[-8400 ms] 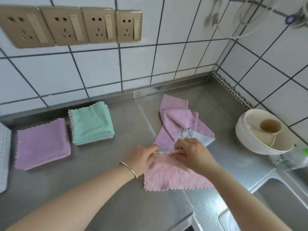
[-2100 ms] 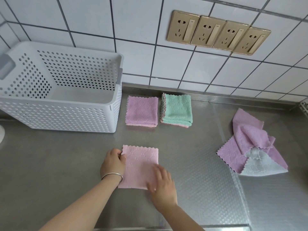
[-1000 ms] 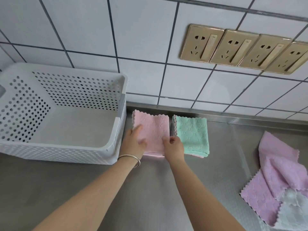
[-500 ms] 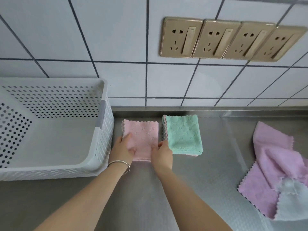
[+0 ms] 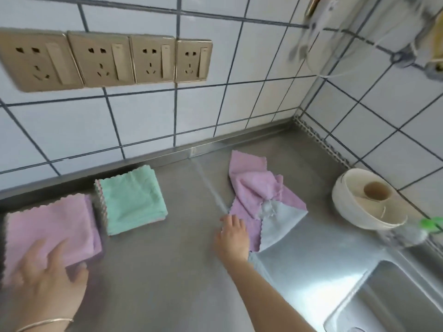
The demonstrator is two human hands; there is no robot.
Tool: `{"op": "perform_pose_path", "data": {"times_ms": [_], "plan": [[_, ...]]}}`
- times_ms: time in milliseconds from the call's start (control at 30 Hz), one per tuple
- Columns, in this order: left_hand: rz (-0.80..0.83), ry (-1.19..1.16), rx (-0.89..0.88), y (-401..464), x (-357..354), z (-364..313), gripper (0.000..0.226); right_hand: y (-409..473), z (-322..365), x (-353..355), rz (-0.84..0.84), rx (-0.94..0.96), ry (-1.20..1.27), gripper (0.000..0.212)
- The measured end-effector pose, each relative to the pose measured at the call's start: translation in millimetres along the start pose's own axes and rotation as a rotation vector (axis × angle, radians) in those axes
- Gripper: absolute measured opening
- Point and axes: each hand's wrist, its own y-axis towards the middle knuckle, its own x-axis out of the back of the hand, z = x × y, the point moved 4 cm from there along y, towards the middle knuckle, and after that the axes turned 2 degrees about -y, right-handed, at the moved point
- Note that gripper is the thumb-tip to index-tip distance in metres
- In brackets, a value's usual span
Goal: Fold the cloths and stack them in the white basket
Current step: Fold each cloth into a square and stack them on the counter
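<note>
Head view: right hand [image 5: 232, 236], grip released, reaches the loose cloths [image 5: 257, 200] right of the green stack [image 5: 131, 200]; better to pinch one corner. Left hand [image 5: 48, 274] seemingly presses, uncurled, on the pink stack [image 5: 50, 226].

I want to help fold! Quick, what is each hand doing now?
Left hand: open, fingers resting on the folded pink square cloth.
Right hand: open, fingers touching the crumpled pink cloth.

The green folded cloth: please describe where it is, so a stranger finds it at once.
Find the row of gold wall sockets; on the steel counter below lies the green folded cloth. Its left neighbour, a pink folded cloth, is under the left hand; only this one is mint green.
</note>
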Motion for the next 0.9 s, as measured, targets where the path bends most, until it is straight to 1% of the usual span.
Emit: {"op": "perform_pose_path", "data": {"times_ms": [33,67,100,133,167,233,267,300,333,400,433,467,567,600,633,700,767,800,900], "plan": [[-0.059,-0.038,0.014,-1,24,-24,0.059,2,-30,0,-0.007,-0.047,-0.074,0.03],[-0.035,-0.055,0.029,2,32,-37,0.06,2,-51,-1,0.058,-0.074,-0.159,0.033],[-0.067,-0.064,0.037,-1,31,-52,0.061,-2,-60,-3,0.174,-0.087,-0.203,0.038],[-0.086,-0.058,-0.007,-3,24,-57,0.062,-4,-67,-5,0.238,-0.095,-0.188,0.041],[-0.077,-0.044,-0.032,-4,22,-65,0.063,-2,-75,-6,0.232,-0.121,-0.126,0.041],[-0.035,-0.015,-0.045,-4,17,-70,0.065,10,-88,5,0.142,-0.24,0.054,0.038],[-0.055,0.008,-0.071,-5,17,-75,0.065,18,-94,11,0.109,-0.327,0.184,0.037],[-0.015,0.04,-0.086,-6,18,-85,0.065,29,-100,16,0.087,-0.434,0.345,0.036],[-0.038,0.055,-0.113,-6,18,-88,0.065,38,-107,19,0.079,-0.563,0.515,0.035],[-0.026,0.077,-0.133,-5,19,-95,0.056,57,-120,27,0.04,-0.782,0.811,0.023],[-0.011,0.082,-0.128,-3,22,-98,0.047,67,-126,29,0.029,-0.853,0.916,0.016],[-0.02,0.079,-0.142,-1,19,-99,0.042,76,-131,29,0.024,-0.915,0.997,0.017],[0.034,0.093,-0.13,6,11,-97,0.049,94,-144,23,0.065,-1.115,1.142,0.019],[0.048,0.099,-0.124,9,8,-96,0.051,97,-148,19,0.071,-1.13,1.17,0.02],[0.073,0.102,-0.11,11,7,-95,0.051,100,-149,19,0.079,-1.091,1.19,0.02],[0.1,0.098,-0.082,16,6,-95,0.048,108,-146,20,0.065,-0.938,1.12,0.012],[0.11,0.091,-0.056,21,6,-99,0.045,116,-140,30,-0.064,-0.811,0.898,0.023],[0.112,0.086,-0.047,23,7,-102,0.043,120,-132,39,-0.145,-0.715,0.78,0.023],[0.132,0.051,-0.056,30,10,-118,0.038,124,-93,69,-0.346,-0.242,0.474,0.013]]}}
